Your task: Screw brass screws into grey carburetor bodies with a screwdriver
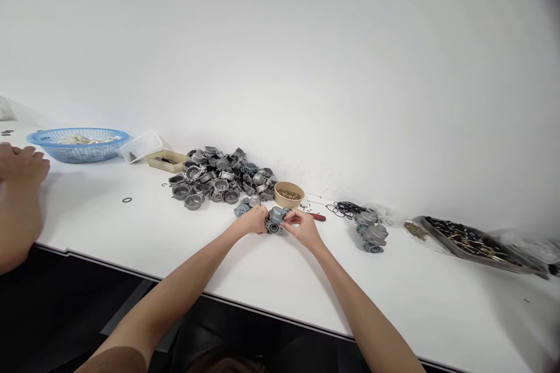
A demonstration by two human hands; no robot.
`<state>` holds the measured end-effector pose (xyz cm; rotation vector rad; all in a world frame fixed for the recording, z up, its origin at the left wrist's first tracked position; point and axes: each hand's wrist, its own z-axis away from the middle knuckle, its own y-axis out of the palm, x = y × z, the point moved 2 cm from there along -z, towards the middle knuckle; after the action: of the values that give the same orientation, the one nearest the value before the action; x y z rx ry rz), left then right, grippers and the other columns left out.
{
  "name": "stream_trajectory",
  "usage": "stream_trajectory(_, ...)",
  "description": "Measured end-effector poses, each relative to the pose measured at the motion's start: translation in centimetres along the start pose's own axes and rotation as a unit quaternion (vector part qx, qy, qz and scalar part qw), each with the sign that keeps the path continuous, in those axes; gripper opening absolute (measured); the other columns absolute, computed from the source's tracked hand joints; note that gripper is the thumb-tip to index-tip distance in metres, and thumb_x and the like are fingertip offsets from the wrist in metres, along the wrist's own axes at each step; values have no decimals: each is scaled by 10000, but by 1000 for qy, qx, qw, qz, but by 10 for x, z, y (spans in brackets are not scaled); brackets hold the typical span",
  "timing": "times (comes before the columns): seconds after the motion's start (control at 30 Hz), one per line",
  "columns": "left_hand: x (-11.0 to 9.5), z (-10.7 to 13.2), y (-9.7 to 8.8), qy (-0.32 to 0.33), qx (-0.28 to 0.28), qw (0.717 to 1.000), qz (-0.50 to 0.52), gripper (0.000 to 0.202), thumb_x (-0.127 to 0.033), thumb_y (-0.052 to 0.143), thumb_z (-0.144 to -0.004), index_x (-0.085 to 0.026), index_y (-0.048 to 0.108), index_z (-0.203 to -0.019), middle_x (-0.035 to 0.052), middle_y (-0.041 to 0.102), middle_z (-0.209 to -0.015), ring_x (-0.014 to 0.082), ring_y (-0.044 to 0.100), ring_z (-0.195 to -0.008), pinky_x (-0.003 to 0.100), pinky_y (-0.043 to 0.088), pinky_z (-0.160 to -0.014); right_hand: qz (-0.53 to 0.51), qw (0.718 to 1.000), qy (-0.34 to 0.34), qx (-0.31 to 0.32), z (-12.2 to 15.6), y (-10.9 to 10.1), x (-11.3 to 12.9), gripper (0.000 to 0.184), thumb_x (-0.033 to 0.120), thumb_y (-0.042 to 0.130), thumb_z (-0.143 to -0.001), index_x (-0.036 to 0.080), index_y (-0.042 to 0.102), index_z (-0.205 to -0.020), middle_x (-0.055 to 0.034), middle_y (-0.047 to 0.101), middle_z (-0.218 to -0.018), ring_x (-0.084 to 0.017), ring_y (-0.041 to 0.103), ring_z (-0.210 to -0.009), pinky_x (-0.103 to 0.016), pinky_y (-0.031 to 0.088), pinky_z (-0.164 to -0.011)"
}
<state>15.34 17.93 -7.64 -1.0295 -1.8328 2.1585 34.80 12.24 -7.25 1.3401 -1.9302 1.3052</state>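
A grey cast-metal housing (pixel 275 219) with a round open port facing me is held just above the table's front half. My left hand (pixel 254 220) is wrapped around its left side. At its right side is my right hand (pixel 301 226), with thumb and forefinger pinched together against the housing; whatever sits between these fingertips is too small to make out. Another grey housing part (pixel 242 208) lies just behind my left hand. Behind my right hand, a red-handled tool (pixel 318 217) rests partly hidden. A tan bowl (pixel 289 201) of small brass-coloured pieces stands behind the housing.
Metal cups are heaped in a pile (pixel 219 178) at back left. Beyond are a beige tray (pixel 164 164), clear box (pixel 142 145) and blue basket (pixel 81 154). Assembled housings (pixel 371 233), black rings (pixel 345 208) and a metal tray (pixel 472 242) lie right. Another person's arm (pixel 20 210) rests left.
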Motion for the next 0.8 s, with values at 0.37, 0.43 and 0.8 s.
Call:
stream_trajectory(0.37,3,7,-14,45,4,999,15,271,-115,701,-544,-219,459,-485,7,571,-517,241,618,-755,261,471,-631,13,1000,-3,2,1,3,10,259,409,799,-739,187,674,-786,-67,722,-826,-217,676,-759,-354,559,-746)
stream_trajectory(0.43,3,7,-17,45,10,999,23,275,-120,687,-551,-216,445,-459,-15,534,-476,197,573,-617,265,465,-621,23,1000,-7,0,2,5,13,241,399,791,-747,188,683,-785,-66,724,-815,-221,676,-758,-353,557,-732)
stream_trajectory(0.8,6,8,-18,-6,19,998,64,146,-161,686,-515,-208,587,-610,-40,574,-537,184,596,-619,229,435,-521,2,999,41,-32,-2,4,2,246,365,825,-686,166,712,-778,-92,752,-843,-248,710,-785,-394,574,-779)
